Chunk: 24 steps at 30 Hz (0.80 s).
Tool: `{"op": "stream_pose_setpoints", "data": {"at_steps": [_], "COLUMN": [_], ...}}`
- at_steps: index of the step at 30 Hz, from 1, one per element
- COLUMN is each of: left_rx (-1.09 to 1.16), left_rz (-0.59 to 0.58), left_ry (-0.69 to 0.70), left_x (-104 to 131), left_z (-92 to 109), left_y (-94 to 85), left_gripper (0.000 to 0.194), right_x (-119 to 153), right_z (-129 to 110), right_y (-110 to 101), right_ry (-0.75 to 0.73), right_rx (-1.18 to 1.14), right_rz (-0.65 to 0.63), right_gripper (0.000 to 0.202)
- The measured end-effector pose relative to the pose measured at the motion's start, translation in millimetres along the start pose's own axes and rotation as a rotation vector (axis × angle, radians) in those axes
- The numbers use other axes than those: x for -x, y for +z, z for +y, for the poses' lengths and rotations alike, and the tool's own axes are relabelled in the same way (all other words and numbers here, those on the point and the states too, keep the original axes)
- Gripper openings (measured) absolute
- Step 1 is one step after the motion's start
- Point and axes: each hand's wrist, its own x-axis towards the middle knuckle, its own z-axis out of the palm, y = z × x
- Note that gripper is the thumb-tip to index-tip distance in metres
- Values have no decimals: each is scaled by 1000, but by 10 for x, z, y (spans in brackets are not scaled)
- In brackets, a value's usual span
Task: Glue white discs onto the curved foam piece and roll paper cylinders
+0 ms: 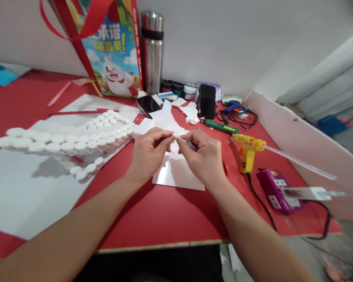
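Observation:
My left hand (147, 152) and my right hand (202, 154) meet over the middle of the table, both closed in a pinch. Between their fingertips is a small white rolled piece (175, 136), probably paper, mostly covered by the fingers. Below them lies a glossy white sheet (179, 179), and torn white paper scraps (164, 117) spread just behind. Left of my left hand, a curved structure of many white discs (67, 143) rests on or above a large white board (8, 188). Several loose-looking discs (90, 168) sit near its front edge.
A yellow glue gun (247, 152) with a clear glue stick lies at right, near a purple box (279, 192) and cables. Behind are a green cutter (220, 126), two phones (207, 101), a steel flask (153, 55) and a printed bag (114, 58). A low wall (306, 149) borders the right.

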Motion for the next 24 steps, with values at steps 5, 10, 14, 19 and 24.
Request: {"op": "stream_pose_setpoints", "data": {"at_steps": [5, 10, 14, 19, 24], "left_rx": [-124, -217, -146, 165, 177], "left_rz": [67, 104, 69, -3, -127], "left_ry": [160, 265, 267, 41, -1], "left_x": [34, 111, 146, 52, -6], "left_z": [30, 19, 24, 10, -23], "left_y": [31, 82, 115, 48, -13], "left_gripper": [13, 17, 19, 9, 11], "right_x": [60, 71, 62, 29, -6], "right_z": [-38, -29, -38, -14, 36], "right_y": [78, 82, 37, -32, -62], "right_ry": [23, 43, 47, 10, -57], "right_rx": [-81, -130, -118, -127, -64], "right_rz": [-14, -7, 6, -64, -85], "right_gripper": [23, 20, 18, 18, 19]}}
